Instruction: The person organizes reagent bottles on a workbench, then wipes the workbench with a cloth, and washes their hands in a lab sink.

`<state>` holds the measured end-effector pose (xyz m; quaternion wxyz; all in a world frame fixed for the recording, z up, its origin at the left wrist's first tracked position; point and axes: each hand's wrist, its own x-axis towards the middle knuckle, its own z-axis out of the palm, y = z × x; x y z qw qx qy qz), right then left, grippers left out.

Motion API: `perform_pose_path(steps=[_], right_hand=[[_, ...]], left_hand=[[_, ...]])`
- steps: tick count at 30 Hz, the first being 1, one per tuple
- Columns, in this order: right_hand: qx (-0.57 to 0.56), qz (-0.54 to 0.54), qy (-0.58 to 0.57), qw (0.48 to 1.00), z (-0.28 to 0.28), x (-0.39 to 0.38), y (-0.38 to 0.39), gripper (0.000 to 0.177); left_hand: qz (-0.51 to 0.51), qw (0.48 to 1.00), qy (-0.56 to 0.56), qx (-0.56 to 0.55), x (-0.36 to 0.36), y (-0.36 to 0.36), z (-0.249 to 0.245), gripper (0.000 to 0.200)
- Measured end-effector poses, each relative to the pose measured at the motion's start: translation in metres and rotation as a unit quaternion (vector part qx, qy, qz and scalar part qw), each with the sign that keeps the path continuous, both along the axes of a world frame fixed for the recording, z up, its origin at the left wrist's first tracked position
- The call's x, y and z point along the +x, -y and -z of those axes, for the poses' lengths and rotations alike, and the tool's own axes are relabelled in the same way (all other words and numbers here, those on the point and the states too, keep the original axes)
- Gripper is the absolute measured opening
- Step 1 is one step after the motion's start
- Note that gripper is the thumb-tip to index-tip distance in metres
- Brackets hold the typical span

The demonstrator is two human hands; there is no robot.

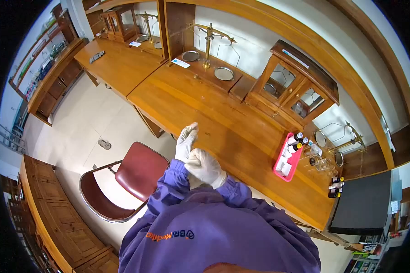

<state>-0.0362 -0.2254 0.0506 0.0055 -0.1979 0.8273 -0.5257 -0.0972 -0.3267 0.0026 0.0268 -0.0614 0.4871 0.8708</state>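
Note:
My left hand [186, 142] wears a whitish latex glove and is held up in front of the purple coat, near the table's front edge. Its fingers are stretched out and hold nothing. My right hand [206, 167], gloved the same way, is curled against the left wrist, its fingers closed on the cuff of the left glove. The exact pinch is partly hidden by the curled fingers. Purple sleeves [171, 179] reach up to both gloves. Beneath and beyond the hands lies the wooden table [187, 104].
A pink tray [276, 169] with bottles and white items stands on the right of the table, beside glassware [322, 164]. Further back are a brass balance [208, 45] and a wooden glass-fronted cabinet [293, 84]. A maroon chair [141, 170] stands to the left.

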Motion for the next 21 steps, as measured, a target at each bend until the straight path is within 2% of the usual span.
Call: perform_pose_path(steps=[2, 3, 4, 7, 8, 10, 11, 12, 13, 14, 16, 17, 18, 19, 21], right_hand=[[0.042, 0.028, -0.011, 0.999, 0.003, -0.003, -0.001, 0.011], [0.062, 0.042, -0.019, 0.997, 0.007, -0.006, -0.001, 0.012], [0.090, 0.067, -0.078, 0.991, 0.025, -0.010, 0.002, 0.014], [0.136, 0.114, -0.151, 0.972, 0.045, -0.022, -0.001, 0.018], [0.079, 0.145, -0.091, 0.982, 0.041, -0.027, -0.003, 0.020], [0.077, 0.207, -0.079, 0.972, 0.048, -0.036, -0.013, 0.019], [0.076, 0.238, -0.072, 0.966, 0.052, -0.039, -0.019, 0.018], [0.039, 0.261, -0.033, 0.964, 0.052, -0.040, -0.026, 0.014], [0.027, 0.285, -0.031, 0.958, 0.057, -0.042, -0.034, 0.013], [0.016, 0.309, -0.028, 0.951, 0.064, -0.044, -0.042, 0.012], [0.004, 0.364, -0.045, 0.930, 0.071, -0.048, -0.060, 0.011], [-0.032, 0.385, -0.032, 0.922, 0.085, -0.055, -0.082, 0.013], [-0.069, 0.407, -0.019, 0.911, 0.106, -0.067, -0.113, 0.016], [-0.108, 0.429, -0.006, 0.897, 0.117, -0.076, -0.132, 0.018], [0.039, 0.392, -0.011, 0.919, 0.085, -0.071, -0.137, 0.018]], left_hand=[[-0.038, 0.999, 0.002, -0.019, -0.010, 0.003, 0.052, 0.019], [-0.057, 0.998, 0.001, -0.029, -0.014, 0.004, 0.067, 0.018], [-0.033, 0.998, 0.056, -0.014, -0.013, 0.004, 0.065, 0.014], [-0.012, 0.978, 0.130, 0.162, -0.002, -0.004, 0.054, 0.003], [0.039, 0.994, 0.079, 0.062, 0.005, -0.006, 0.046, 0.005], [0.132, 0.989, -0.050, -0.044, -0.013, -0.009, 0.121, 0.015], [0.127, 0.966, -0.131, -0.182, -0.010, -0.013, 0.124, 0.018], [0.101, 0.921, -0.205, -0.316, -0.006, -0.018, 0.123, 0.021], [0.057, 0.821, -0.309, -0.476, -0.001, -0.022, 0.123, 0.023], [0.010, 0.683, -0.400, -0.611, 0.006, -0.028, 0.114, 0.026], [0.115, 0.835, -0.300, -0.447, 0.023, -0.042, 0.085, 0.026], [0.167, 0.888, -0.241, -0.354, 0.032, -0.046, 0.067, 0.027], [0.121, 0.839, -0.307, -0.432, 0.043, -0.045, 0.054, 0.026], [0.139, 0.856, -0.232, -0.441, 0.044, -0.045, 0.057, 0.024], [0.180, 0.868, -0.073, -0.456, 0.049, -0.042, 0.068, 0.021]])
